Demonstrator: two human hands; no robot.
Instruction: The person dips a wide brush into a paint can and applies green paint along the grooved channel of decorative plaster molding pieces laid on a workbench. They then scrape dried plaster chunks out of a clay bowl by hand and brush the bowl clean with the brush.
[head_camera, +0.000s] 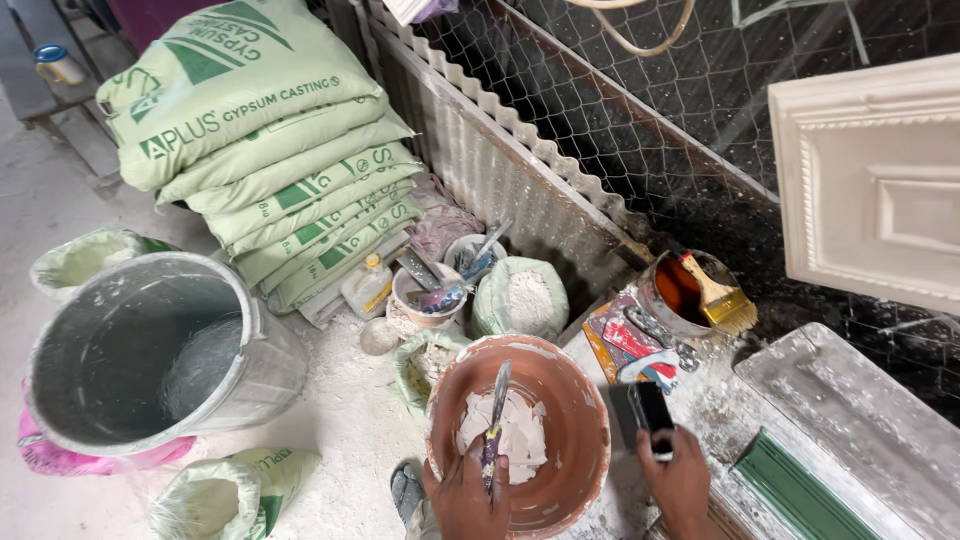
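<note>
Left hand (468, 497), right hand (682, 482): bare, no gloves, no sleeves visible; white powder dusting on fingers; dusty sandal (407, 492) below.

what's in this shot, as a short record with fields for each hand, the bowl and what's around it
left hand: left hand grips a metal spatula with a coloured handle, blade lying in the bowl
right hand: right hand holds a flat dark scraper blade over the dusty bench
bowl: round reddish-brown rubber mixing bowl, white plaster paste inside
left of bowl: large grey plastic bucket on the floor
behind: stack of pale green powder sacks
bench: wide yellow-handled brush resting in a round tin
</note>
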